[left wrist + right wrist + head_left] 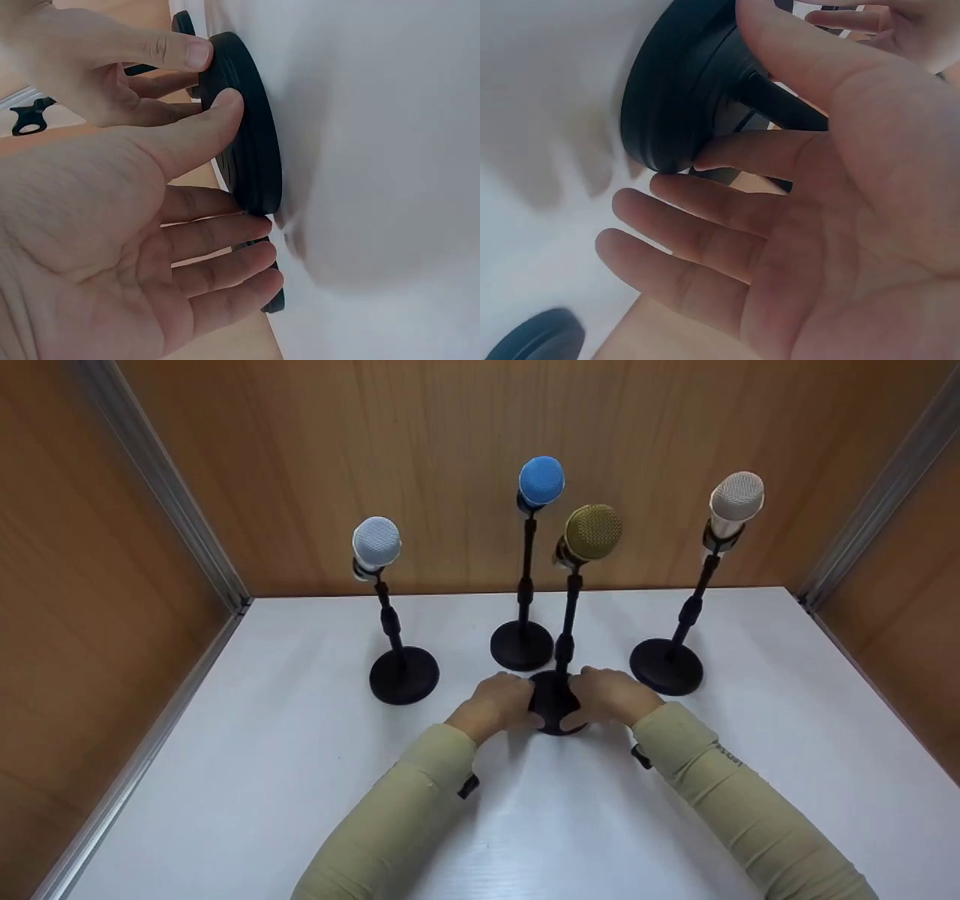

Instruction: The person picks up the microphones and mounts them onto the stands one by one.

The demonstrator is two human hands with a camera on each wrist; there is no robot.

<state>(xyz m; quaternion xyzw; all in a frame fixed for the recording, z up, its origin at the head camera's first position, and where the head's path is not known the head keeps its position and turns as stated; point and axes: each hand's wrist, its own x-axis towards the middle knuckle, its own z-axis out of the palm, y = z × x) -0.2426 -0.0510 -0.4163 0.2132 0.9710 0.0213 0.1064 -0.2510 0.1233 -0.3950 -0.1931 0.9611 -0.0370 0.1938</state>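
A gold-headed microphone (593,532) tops a black stand with a round base (553,701), upright in front of me. My left hand (498,703) holds the base's left side, its thumb on the base and its fingers along the edge in the left wrist view. On the opposite side, my right hand (611,697) grips the base between thumb and index finger. In the right wrist view, the right hand's other fingers (682,262) stretch out beside the base. Whether the base touches the table I cannot tell.
Behind stands a blue microphone (541,481) on its stand. A pale-headed microphone (376,543) is at the left, and a white one (736,499) at the right, near my right hand. Wooden panels (450,420) enclose the white table (300,780) at the back and sides.
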